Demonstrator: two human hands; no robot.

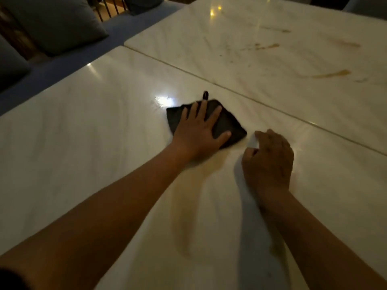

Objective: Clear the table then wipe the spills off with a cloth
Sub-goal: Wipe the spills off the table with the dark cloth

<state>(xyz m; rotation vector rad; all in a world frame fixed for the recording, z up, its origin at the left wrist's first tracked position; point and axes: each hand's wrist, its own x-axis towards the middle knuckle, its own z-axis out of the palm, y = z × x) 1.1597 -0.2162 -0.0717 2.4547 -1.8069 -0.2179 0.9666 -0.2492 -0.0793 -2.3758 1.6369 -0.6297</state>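
Note:
A dark folded cloth (pixel 228 124) with a small loop at its far edge lies on the near white marble table (pixel 83 126). My left hand (pixel 199 130) presses flat on the cloth with its fingers spread. Just right of the cloth, my right hand (pixel 270 158) is curled round a small white object (pixel 252 141), most of it hidden by the fingers. Brown smeared spills (pixel 333 74) mark the far table (pixel 209 38), with more streaks (pixel 266 46) further back.
A seam (pixel 251 99) runs between the two table tops. A blue-grey bench with cushions (pixel 56 24) lines the left side. A faint brownish wet film (pixel 188 206) lies on the near table between my forearms.

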